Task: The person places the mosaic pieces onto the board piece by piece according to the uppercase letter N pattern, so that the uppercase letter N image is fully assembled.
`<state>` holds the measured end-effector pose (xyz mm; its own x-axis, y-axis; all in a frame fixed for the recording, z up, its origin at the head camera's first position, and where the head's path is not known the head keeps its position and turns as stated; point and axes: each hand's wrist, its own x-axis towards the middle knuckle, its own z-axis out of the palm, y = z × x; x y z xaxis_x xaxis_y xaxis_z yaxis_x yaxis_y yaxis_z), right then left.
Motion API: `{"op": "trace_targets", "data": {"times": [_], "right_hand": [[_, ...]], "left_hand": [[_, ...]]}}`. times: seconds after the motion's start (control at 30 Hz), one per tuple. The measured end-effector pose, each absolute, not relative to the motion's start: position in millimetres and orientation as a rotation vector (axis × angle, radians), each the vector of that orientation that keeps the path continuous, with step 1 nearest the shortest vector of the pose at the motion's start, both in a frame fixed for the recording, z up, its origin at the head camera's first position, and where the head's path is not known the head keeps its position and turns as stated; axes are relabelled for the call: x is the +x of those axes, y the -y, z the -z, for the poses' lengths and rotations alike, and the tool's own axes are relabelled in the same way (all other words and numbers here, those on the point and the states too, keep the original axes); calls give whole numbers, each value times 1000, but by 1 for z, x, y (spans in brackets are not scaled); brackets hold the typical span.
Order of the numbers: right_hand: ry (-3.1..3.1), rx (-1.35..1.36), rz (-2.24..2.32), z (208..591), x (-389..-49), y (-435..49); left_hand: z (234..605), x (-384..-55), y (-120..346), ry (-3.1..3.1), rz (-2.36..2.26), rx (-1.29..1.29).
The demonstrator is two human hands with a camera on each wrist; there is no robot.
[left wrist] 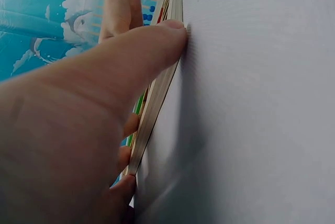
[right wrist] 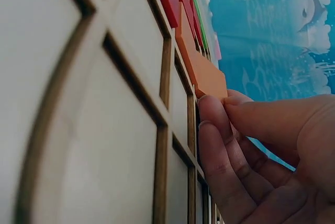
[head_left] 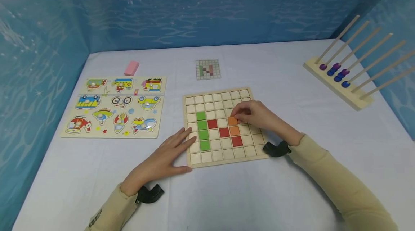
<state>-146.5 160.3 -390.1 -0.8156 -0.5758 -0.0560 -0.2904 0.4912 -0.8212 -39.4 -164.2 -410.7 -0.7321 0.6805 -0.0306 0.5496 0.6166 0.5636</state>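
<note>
A wooden grid board [head_left: 227, 163] lies on the table, with a column of several green tiles [head_left: 203, 135] and three red tiles [head_left: 224, 132] stepping down diagonally. One orange tile [head_left: 234, 131] sits in a cell above the lowest red tile. My right hand [head_left: 256, 114] pinches another orange tile [head_left: 232, 121] between thumb and fingers, over the cell just above; in the right wrist view this held tile [right wrist: 212, 77] is tilted against the board. My left hand [head_left: 165, 157] rests with extended fingers on the board's left edge, its thumb [left wrist: 157, 41] at the near corner.
A small pattern card [head_left: 208, 69] lies behind the board. To the left are a vehicle peg puzzle [head_left: 110, 116] and a pink block [head_left: 131, 68]. At the back right stands a wooden rack [head_left: 337, 83] with tall rods and several purple and blue beads.
</note>
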Motion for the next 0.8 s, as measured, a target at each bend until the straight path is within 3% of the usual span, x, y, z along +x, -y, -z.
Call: {"op": "trace_targets", "data": {"times": [0.27,0.6,0.8], "right_hand": [[-2499,-642,1228,379,-145,-171],[-2623,-472,1175,378,-141,-228],[-2648,-531,1100,386,-130,-245]], "left_hand": [[412,-39,164,-2601,-787,1011],[412,-40,165,-2611,-776,1008],[413,-40,165,-2607,-775,1009]]}}
